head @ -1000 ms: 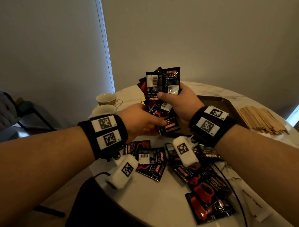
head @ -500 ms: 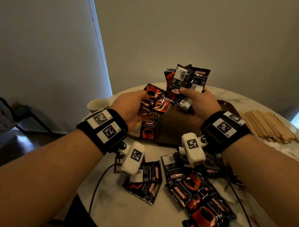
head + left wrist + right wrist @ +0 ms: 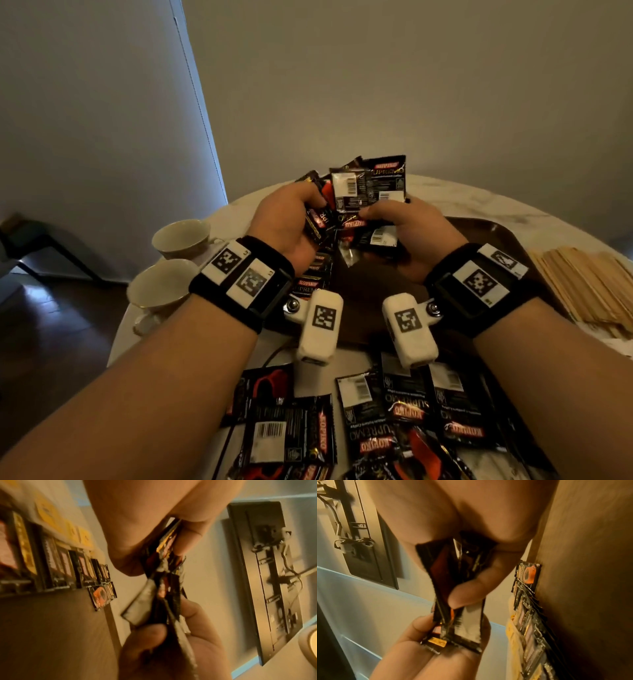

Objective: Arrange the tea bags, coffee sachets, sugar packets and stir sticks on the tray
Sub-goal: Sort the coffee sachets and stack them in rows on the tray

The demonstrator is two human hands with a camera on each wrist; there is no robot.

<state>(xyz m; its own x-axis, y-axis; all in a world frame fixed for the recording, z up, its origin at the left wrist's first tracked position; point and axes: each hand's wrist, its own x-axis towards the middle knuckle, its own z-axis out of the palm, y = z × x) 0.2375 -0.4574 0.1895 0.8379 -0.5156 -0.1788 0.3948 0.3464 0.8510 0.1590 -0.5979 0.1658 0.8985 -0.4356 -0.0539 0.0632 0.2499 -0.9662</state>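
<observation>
A bunch of black coffee sachets [image 3: 366, 185] is held fanned upright above the brown tray [image 3: 486, 236]. My left hand [image 3: 310, 209] grips the bunch's left side and my right hand [image 3: 375, 216] pinches its lower right, thumb on top. In the left wrist view the sachets [image 3: 163, 563] are squeezed between thumb and fingers. The right wrist view shows my thumb on the sachets [image 3: 464, 615]. A row of sachets [image 3: 68, 568] lies along the tray's left edge, with yellow packets [image 3: 46, 513] beyond it. Wooden stir sticks [image 3: 589, 287] lie right of the tray.
Two cream cups [image 3: 181, 236] [image 3: 161, 291] stand on the round marble table [image 3: 455, 202] to the left of the tray. Several loose sachets [image 3: 394, 421] are strewn on the near side of the table. A dark wall panel [image 3: 267, 574] hangs behind.
My left hand, which held a few sachets apart from the bunch half a second ago, has come back to it. Both hands now hold the bunch together over the tray.
</observation>
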